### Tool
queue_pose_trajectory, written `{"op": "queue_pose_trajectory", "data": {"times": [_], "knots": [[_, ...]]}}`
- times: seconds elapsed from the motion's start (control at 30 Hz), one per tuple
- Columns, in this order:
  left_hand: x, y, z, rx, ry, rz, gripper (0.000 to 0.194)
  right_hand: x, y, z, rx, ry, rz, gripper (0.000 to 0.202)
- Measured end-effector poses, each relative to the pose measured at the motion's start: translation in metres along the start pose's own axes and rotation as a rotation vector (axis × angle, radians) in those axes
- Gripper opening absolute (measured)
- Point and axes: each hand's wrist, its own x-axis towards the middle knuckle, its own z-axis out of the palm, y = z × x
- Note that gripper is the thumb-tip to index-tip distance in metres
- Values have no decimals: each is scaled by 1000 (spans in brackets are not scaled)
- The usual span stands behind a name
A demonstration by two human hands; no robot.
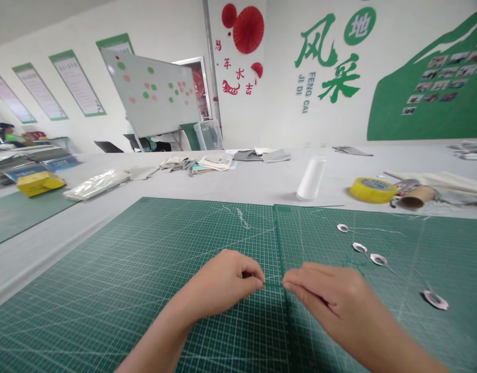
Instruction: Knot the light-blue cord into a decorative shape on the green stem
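Note:
My left hand (238, 277) is closed in a pinch just left of the seam between two green cutting mats (207, 223). My right hand (327, 290) pinches too, on the seam's right side, its fingertips a short way from the left ones. A thin green thread (273, 284) seems to run between both pinches; its dark colour blends with the mat. Behind the right hand lie some loose green strands (357, 265). Several small pale rings with threads, among them one ring (435, 300) at the far right, lie on the right mat.
Loose white thread (243, 218) lies on the left mat. Beyond the mats stand a white thread cone (311, 178), yellow tape (373, 190) and a cardboard tube (417, 197). Fabric pieces (215, 161), a plastic-wrapped packet (98, 184) and a yellow box (40, 183) lie farther left.

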Motion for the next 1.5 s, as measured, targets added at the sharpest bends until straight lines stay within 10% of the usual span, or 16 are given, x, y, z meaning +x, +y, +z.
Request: {"op": "queue_pose_trajectory", "data": {"times": [0.43,0.87,1.5], "knots": [[9,0,-2,-118,300,-31,19,-1,1,20,91,23,112,26],[6,6,-7,-537,103,-103,13,4,10,23,260,52,296,28],[-1,4,-8,-470,-251,103,13,7,33,25,678,-100,342,24]]}}
